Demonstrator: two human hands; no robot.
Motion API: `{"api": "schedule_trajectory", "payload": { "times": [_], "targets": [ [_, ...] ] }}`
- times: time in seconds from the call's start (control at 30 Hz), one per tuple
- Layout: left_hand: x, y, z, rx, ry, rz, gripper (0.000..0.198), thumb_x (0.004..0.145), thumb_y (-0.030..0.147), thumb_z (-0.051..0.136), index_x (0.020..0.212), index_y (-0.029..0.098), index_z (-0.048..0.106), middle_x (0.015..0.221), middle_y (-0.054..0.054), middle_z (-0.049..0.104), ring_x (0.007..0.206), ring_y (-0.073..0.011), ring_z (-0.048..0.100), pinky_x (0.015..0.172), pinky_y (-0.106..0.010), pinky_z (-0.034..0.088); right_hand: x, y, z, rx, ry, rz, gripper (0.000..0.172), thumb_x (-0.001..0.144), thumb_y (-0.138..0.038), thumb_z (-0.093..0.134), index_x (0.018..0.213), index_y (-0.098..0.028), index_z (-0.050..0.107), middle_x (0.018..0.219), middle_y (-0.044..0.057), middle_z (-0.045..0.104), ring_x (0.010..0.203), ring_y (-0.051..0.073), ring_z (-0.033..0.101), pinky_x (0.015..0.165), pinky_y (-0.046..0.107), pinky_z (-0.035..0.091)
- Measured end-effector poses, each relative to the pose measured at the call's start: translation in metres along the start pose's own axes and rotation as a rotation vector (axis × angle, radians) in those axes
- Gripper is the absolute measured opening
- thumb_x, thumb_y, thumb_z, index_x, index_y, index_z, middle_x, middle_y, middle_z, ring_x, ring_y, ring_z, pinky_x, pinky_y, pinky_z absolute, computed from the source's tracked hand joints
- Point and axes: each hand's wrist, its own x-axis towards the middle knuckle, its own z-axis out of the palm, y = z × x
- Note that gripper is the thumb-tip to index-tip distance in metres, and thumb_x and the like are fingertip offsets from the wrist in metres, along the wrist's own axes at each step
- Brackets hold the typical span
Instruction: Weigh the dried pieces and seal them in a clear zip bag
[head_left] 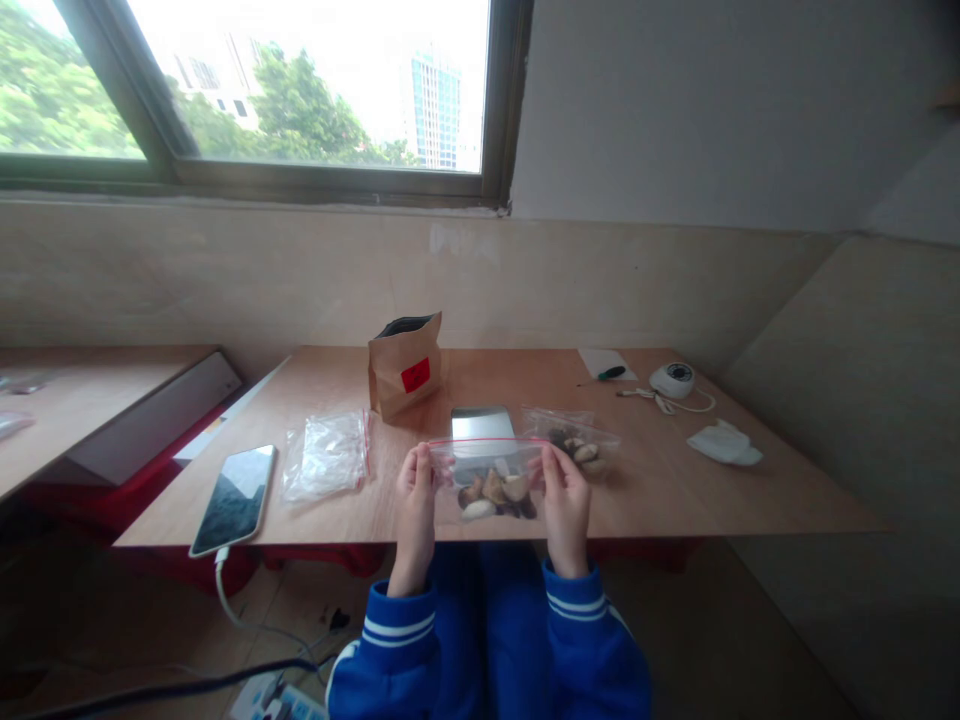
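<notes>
A clear zip bag (491, 482) with a red seal strip and brown and pale pieces inside is held upright over the table's front edge. My left hand (415, 500) pinches its left top corner. Its right top corner is pinched by my right hand (564, 500). Behind it lies a small silver scale (482, 424). Just right of the scale lies a second filled zip bag (581, 443). A brown paper pouch (405, 365) with a red label stands open further back.
A pile of empty zip bags (328, 455) and a phone (234, 498) on a charging cable lie at the left of the wooden table (675, 480). At the back right are a pen (610, 373), a white round device (672, 379) and a crumpled tissue (724, 443).
</notes>
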Motion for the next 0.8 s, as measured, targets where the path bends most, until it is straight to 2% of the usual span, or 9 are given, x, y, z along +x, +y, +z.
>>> {"api": "schedule_trajectory", "payload": {
  "times": [0.1,0.2,0.3,0.47,0.67,0.8],
  "targets": [
    [-0.002,-0.004,0.001,-0.046,-0.024,0.031,0.041,0.082,0.056,0.055,0.083,0.016,0.061,0.075,-0.002,0.064,0.064,-0.0103,0.056,0.061,-0.021,0.046,0.000,0.002,-0.001,0.007,0.046,0.028,0.053,0.078,-0.060,0.057,0.101,-0.013,0.068,0.070,0.005,0.063,0.060,0.016,0.056,0.053,0.027,0.050],
    [-0.003,-0.004,0.002,-0.018,-0.060,0.086,0.031,0.080,0.047,0.062,0.084,0.016,0.061,0.077,-0.001,0.064,0.067,-0.0103,0.057,0.064,-0.021,0.046,0.000,0.004,-0.001,-0.006,0.075,0.032,0.055,0.078,-0.060,0.059,0.102,-0.012,0.068,0.071,0.006,0.066,0.059,0.017,0.057,0.052,0.028,0.050],
    [-0.002,-0.001,0.002,0.052,-0.025,0.135,0.025,0.080,0.040,0.065,0.085,0.016,0.061,0.077,-0.001,0.064,0.065,-0.0091,0.055,0.064,-0.020,0.046,0.002,0.004,0.001,-0.017,0.075,0.028,0.053,0.076,-0.058,0.062,0.101,-0.012,0.070,0.074,0.008,0.069,0.065,0.019,0.062,0.057,0.029,0.052],
    [0.006,0.006,-0.003,0.088,-0.003,0.125,0.024,0.077,0.040,0.066,0.081,0.016,0.060,0.075,-0.002,0.066,0.070,-0.0125,0.060,0.064,-0.022,0.047,0.009,0.005,0.005,0.029,0.055,0.033,0.047,0.075,-0.053,0.065,0.099,-0.013,0.070,0.077,0.009,0.071,0.064,0.019,0.064,0.058,0.030,0.053],
    [0.014,0.011,-0.009,0.096,0.026,0.148,0.022,0.078,0.039,0.065,0.079,0.018,0.057,0.073,-0.001,0.066,0.073,-0.0136,0.062,0.065,-0.023,0.049,0.018,0.005,0.008,-0.035,0.029,-0.137,0.034,0.077,-0.047,0.065,0.090,-0.015,0.069,0.093,0.010,0.072,0.087,0.022,0.066,0.084,0.037,0.051],
    [0.009,0.018,-0.005,0.167,0.049,0.235,0.021,0.080,0.037,0.063,0.079,0.017,0.059,0.073,-0.002,0.065,0.068,-0.0126,0.060,0.056,-0.020,0.046,0.016,-0.004,0.006,0.037,0.034,-0.124,0.032,0.077,-0.046,0.066,0.087,-0.016,0.068,0.090,0.008,0.072,0.087,0.022,0.066,0.085,0.037,0.051]
  ]
}}
